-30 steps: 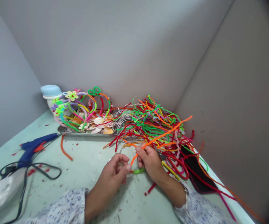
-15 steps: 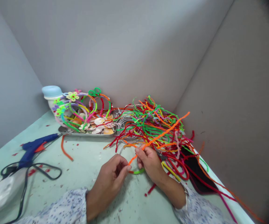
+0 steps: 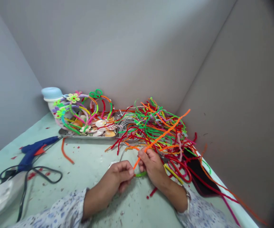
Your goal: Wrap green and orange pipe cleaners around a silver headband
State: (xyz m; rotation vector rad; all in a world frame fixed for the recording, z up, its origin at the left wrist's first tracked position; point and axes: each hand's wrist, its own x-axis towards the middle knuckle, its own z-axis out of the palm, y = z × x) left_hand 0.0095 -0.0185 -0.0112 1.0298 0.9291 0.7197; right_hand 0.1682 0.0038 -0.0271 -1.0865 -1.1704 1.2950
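Note:
My left hand (image 3: 119, 175) and my right hand (image 3: 152, 166) meet low in the middle of the pale green table (image 3: 86, 161). Between them runs a thin headband whose short green-wrapped stretch (image 3: 140, 174) shows between the fingers; my left fingertips pinch its end. My right hand grips a long orange pipe cleaner (image 3: 162, 136) that slants up to the right, its lower end at the band. Right behind my hands lies a big tangle of red, green and orange pipe cleaners (image 3: 158, 129).
A metal tray (image 3: 89, 135) at the back holds shells and several wrapped headbands (image 3: 79, 109); a pale blue-lidded jar (image 3: 51, 95) stands behind it. A blue glue gun (image 3: 33, 150) with black cord lies left. A loose orange piece (image 3: 66, 152) lies near. Black phone (image 3: 198, 177) right. Grey walls enclose the corner.
My left hand has slid slightly right and closed tighter on the band's end. The orange pipe cleaner's free tip has swung a little left and higher.

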